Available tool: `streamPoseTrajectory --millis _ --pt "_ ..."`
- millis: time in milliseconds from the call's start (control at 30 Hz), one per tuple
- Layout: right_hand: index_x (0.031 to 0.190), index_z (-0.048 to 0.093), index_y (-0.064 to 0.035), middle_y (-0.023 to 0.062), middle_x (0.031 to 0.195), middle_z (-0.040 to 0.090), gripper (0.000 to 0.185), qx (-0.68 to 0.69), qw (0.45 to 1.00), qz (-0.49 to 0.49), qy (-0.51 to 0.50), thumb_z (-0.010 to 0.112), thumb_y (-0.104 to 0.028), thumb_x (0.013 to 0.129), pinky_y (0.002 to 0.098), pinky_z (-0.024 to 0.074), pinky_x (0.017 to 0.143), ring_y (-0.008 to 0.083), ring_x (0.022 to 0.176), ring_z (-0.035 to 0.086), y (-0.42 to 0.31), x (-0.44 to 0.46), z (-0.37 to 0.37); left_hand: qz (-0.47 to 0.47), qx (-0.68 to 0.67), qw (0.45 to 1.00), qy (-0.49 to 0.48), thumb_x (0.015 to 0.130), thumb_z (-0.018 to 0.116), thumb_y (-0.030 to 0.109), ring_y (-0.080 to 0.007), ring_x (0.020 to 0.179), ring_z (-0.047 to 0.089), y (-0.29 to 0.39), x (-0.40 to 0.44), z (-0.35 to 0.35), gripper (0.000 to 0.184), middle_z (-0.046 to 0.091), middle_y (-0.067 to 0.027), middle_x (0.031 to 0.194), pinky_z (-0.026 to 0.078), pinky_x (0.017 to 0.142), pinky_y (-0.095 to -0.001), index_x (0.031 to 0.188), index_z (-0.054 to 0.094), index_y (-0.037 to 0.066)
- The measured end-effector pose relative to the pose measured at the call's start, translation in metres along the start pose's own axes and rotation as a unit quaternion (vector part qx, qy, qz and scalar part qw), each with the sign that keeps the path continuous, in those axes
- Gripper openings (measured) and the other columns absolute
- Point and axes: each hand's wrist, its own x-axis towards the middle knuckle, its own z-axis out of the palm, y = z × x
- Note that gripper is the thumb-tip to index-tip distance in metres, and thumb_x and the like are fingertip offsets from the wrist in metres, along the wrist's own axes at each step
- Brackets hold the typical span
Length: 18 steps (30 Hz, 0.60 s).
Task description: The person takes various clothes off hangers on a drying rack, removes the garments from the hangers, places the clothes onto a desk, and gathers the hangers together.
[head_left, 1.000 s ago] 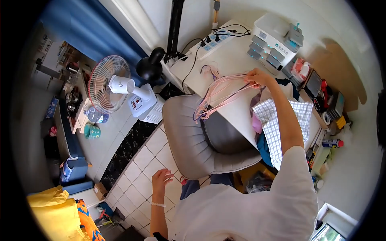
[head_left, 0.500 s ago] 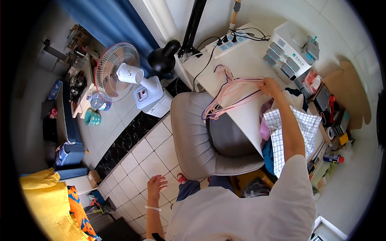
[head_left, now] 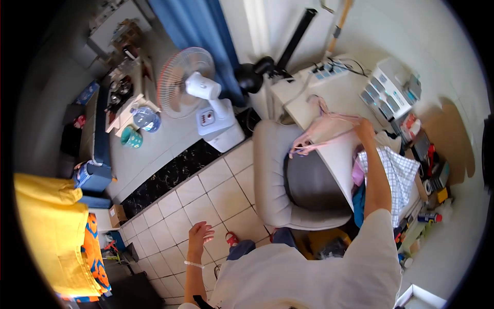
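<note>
My right hand [head_left: 364, 131] is closed on one end of a bunch of pink clothes hangers [head_left: 329, 126], with a darker purple one visible among them. The hangers lie over the white desk [head_left: 332, 154], and their far corner reaches past its edge above the chair [head_left: 271, 180]. Below my right forearm is a pile of clothes, with a white checked cloth [head_left: 399, 177] on top. Away from all this, my left hand [head_left: 199, 238] hangs above the tiled floor, fingers loosely bent and apart, holding nothing.
A white fan [head_left: 218, 116] stands left of the desk, near a black lamp [head_left: 249, 77]. On the desk are a power strip [head_left: 329, 72] and a white charging station [head_left: 388, 92]. A yellow cloth [head_left: 51, 232] hangs at lower left. A cardboard box [head_left: 453, 144] is at right.
The view has turned, so the room appears shifted to the right. My right hand still grips the hangers, which have blurred slightly with motion. My left hand has hardly moved.
</note>
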Motion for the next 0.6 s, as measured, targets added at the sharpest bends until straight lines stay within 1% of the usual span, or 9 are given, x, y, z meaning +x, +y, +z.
streamPoseTrajectory --millis 100,167,233,333,400,433,467,500,600 --pt "0.080 0.056 -0.0016 0.0225 0.082 0.058 0.016 0.015 0.956 -0.245 0.162 0.058 -0.017 0.078 0.0485 0.0439 0.070 0.0418 0.079 0.054 0.009 -0.004 0.021 0.036 -0.034 0.999 0.002 0.090 0.051 0.018 -0.0213 0.083 0.063 -0.005 0.013 -0.038 0.031 0.061 -0.0125 0.100 0.053 0.065 -0.0300 0.114 0.050 -0.001" --pt "0.080 0.057 -0.0019 0.0216 0.083 0.058 0.016 0.051 0.962 -0.255 0.080 0.054 -0.018 0.081 0.0471 0.0427 0.069 0.0399 0.080 0.055 -0.050 -0.032 -0.023 0.059 -0.071 0.996 -0.005 0.090 0.051 0.018 -0.0212 0.084 0.063 0.000 0.021 -0.067 0.032 0.061 -0.0121 0.101 0.053 0.066 -0.0300 0.116 0.049 -0.001" --pt "0.072 0.055 0.0003 0.0240 0.073 0.058 0.016 0.053 0.968 -0.241 0.055 0.053 -0.012 0.082 0.0461 0.0434 0.059 0.0433 0.069 0.055 -0.126 -0.062 -0.055 0.098 -0.104 0.990 -0.008 0.091 0.050 0.017 -0.0210 0.084 0.063 0.009 0.021 -0.101 0.032 0.061 -0.0119 0.102 0.053 0.067 -0.0300 0.118 0.049 -0.001" --pt "0.079 0.059 0.0001 0.0237 0.074 0.058 0.010 0.140 0.929 -0.339 0.044 0.051 -0.005 0.083 0.0441 0.0444 0.058 0.0430 0.072 0.056 -0.241 -0.113 -0.088 0.176 -0.143 0.974 -0.008 0.092 0.049 0.015 -0.0205 0.085 0.063 0.025 0.009 -0.160 0.031 0.061 -0.0119 0.103 0.053 0.069 -0.0307 0.117 0.049 -0.001" --pt "0.094 0.063 -0.0104 0.0166 0.087 0.064 0.020 0.078 0.926 -0.364 -0.056 0.051 -0.025 0.087 0.0422 0.0466 0.070 0.0361 0.081 0.061 -0.337 -0.184 -0.133 0.220 -0.158 0.962 0.016 0.092 0.049 0.015 -0.0203 0.086 0.063 0.037 -0.004 -0.205 0.029 0.061 -0.0119 0.103 0.053 0.070 -0.0308 0.116 0.051 -0.002" --pt "0.097 0.058 -0.0048 0.0259 0.083 0.059 0.024 0.138 0.894 -0.421 -0.065 0.047 -0.026 0.091 0.0438 0.0434 0.066 0.0434 0.078 0.056 -0.354 -0.179 -0.098 0.244 -0.169 0.955 0.027 0.092 0.049 0.014 -0.0200 0.086 0.063 0.044 -0.014 -0.226 0.027 0.062 -0.0118 0.102 0.053 0.071 -0.0301 0.114 0.052 -0.002" --pt "0.080 0.055 -0.0003 0.0264 0.071 0.055 0.019 0.280 0.848 -0.447 -0.056 0.050 -0.017 0.087 0.0460 0.0387 0.056 0.0434 0.065 0.053 -0.407 -0.224 -0.115 0.254 -0.172 0.951 0.043 0.092 0.048 0.013 -0.0200 0.087 0.063 0.052 -0.024 -0.246 0.026 0.063 -0.0119 0.101 0.052 0.072 -0.0298 0.113 0.053 -0.002" --pt "0.083 0.060 -0.0003 0.0215 0.075 0.060 0.010 0.287 0.840 -0.451 -0.093 0.052 -0.005 0.083 0.0410 0.0464 0.061 0.0403 0.073 0.058 -0.439 -0.241 -0.106 0.280 -0.172 0.943 0.052 0.092 0.047 0.013 -0.0200 0.087 0.063 0.055 -0.032 -0.266 0.026 0.063 -0.0120 0.101 0.052 0.072 -0.0300 0.113 0.053 -0.002" --pt "0.090 0.060 -0.0003 0.0158 0.075 0.064 0.019 0.302 0.775 -0.539 -0.135 0.051 0.007 0.076 0.0347 0.0503 0.064 0.0294 0.069 0.064 -0.529 -0.315 -0.125 0.343 -0.160 0.922 0.081 0.093 0.047 0.012 -0.0191 0.089 0.062 0.059 -0.052 -0.316 0.025 0.063 -0.0115 0.101 0.052 0.073 -0.0292 0.112 0.054 -0.002"
